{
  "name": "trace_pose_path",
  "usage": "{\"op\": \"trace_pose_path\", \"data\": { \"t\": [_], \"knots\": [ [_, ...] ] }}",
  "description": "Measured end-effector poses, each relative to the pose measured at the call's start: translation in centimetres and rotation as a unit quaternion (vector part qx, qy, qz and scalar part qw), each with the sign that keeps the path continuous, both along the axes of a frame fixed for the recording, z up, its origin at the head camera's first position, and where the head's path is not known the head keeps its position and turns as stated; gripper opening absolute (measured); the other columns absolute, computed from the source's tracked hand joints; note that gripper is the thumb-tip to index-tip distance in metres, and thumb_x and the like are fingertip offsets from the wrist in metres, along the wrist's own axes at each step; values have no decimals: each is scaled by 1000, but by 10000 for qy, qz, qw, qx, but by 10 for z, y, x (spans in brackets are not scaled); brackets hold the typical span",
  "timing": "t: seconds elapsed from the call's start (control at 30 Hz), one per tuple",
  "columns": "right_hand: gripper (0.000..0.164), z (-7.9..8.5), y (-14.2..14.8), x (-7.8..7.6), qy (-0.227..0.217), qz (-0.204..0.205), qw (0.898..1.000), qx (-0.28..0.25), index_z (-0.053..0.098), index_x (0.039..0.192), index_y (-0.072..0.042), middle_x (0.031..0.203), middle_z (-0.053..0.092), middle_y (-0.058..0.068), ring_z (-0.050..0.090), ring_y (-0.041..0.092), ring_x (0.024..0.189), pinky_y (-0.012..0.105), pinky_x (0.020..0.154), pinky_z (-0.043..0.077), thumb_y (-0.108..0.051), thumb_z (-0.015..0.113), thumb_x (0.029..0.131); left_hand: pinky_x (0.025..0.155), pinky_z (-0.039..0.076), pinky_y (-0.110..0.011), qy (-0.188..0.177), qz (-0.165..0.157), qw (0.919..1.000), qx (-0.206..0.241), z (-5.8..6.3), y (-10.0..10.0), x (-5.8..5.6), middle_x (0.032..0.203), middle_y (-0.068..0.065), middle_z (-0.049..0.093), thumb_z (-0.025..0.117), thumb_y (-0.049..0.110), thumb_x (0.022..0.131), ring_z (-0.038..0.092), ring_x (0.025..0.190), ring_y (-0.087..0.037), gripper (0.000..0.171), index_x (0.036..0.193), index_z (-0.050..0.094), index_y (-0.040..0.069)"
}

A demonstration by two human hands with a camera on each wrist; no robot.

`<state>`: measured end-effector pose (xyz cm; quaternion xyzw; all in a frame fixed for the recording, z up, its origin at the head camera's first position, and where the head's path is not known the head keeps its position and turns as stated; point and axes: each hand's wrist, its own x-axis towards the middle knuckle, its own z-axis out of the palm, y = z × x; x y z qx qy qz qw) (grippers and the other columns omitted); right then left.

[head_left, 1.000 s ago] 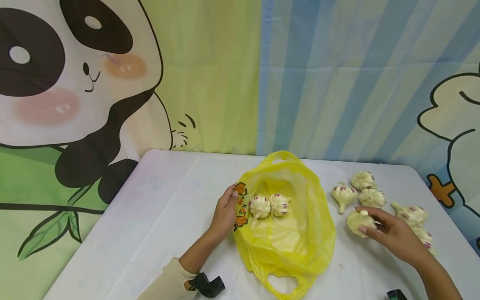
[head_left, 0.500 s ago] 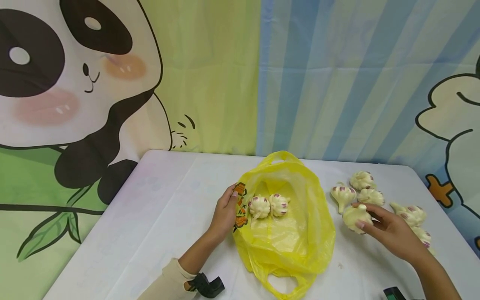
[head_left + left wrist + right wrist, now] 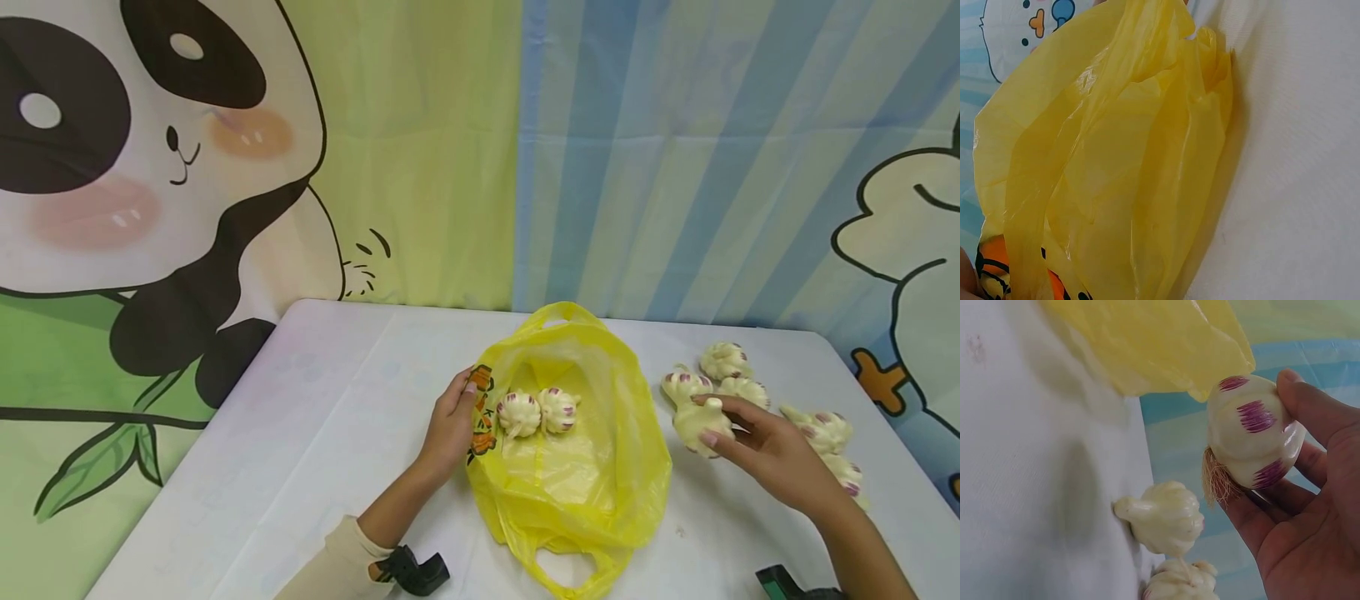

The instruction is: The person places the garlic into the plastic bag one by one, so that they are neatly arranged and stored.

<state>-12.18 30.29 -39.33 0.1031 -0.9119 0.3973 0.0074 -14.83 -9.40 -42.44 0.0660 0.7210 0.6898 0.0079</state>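
Observation:
A yellow plastic bag (image 3: 592, 492) lies spread on the table with its mouth open. Two garlic bulbs (image 3: 519, 414) rest inside it, side by side. My left hand (image 3: 450, 429) grips the bag's left rim by an orange print, thumb on top; in the left wrist view the yellow plastic (image 3: 1116, 162) fills much of the picture. Above the table, just right of the bag, my right hand (image 3: 780, 458) holds another garlic bulb (image 3: 701, 427) between thumb and fingers. Seen from the right wrist, that bulb (image 3: 1247, 431) has purple streaks and a tuft of roots.
Several more garlic bulbs (image 3: 724, 360) lie loose on the white table (image 3: 360, 400), right of the bag and around my right hand. A panda-printed curtain (image 3: 420, 150) hangs behind the table's far edge. Black straps with mounts (image 3: 420, 571) sit at the wrists.
My right hand has carried its garlic bulb left and slightly up, closer to the bag, and the bulb now overlaps one lying behind it. The left hand and bag stay put.

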Motion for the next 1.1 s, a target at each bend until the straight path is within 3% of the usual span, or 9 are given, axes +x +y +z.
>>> {"op": "trace_pose_path", "data": {
  "t": [0.1,0.23,0.4,0.6,0.8,0.93,1.1],
  "knots": [
    [46,2,-2,-1,202,136,9997,-75,54,133,0,127,55,22,65,8,84,32,64,57,-21,68,94,98,40,-49,-23,-36,10000,60,-1,0,-1,137,-19,49,30,23,109,50,120,-36,42,148,37,10],
    [46,4,-3,-1,446,264,9986,-98,54,135,-5,129,54,3,64,10,80,32,63,57,-18,68,93,100,40,-48,-25,-57,10000,-2,-1,2,-1,138,-18,49,30,24,109,49,122,-34,42,148,37,10],
    [46,8,-5,-2,596,344,9975,-142,54,136,-6,128,53,-9,61,2,91,24,67,55,-16,68,93,100,39,-47,-7,-4,10000,-60,1,2,1,138,-16,49,32,26,108,49,123,-33,43,148,38,10],
    [47,10,-11,-5,794,483,9952,-315,54,137,-5,125,51,-25,63,2,87,24,65,55,-9,68,92,97,42,-47,24,-25,10000,9,1,1,1,136,-19,50,31,25,109,51,119,-35,43,148,37,9],
    [47,12,-18,-8,986,614,9919,-522,55,137,-10,129,55,-17,63,4,92,23,68,54,-5,67,92,97,41,-49,-43,-23,10000,38,4,0,1,131,-22,51,30,21,109,51,116,-38,41,146,38,7],
    [46,13,-21,-10,919,689,9905,-749,55,137,-12,132,57,-7,63,4,101,25,71,55,-4,65,93,99,39,-52,-5,-55,10000,61,16,1,5,130,-24,51,28,13,108,49,118,-42,40,145,38,0],
    [47,17,-24,-11,988,866,9875,-872,53,138,-6,136,55,-1,59,1,108,23,73,54,1,64,93,99,39,-52,-17,-59,10000,9,32,2,13,130,-23,52,28,11,108,49,118,-42,40,144,38,-2]
  ]
}}
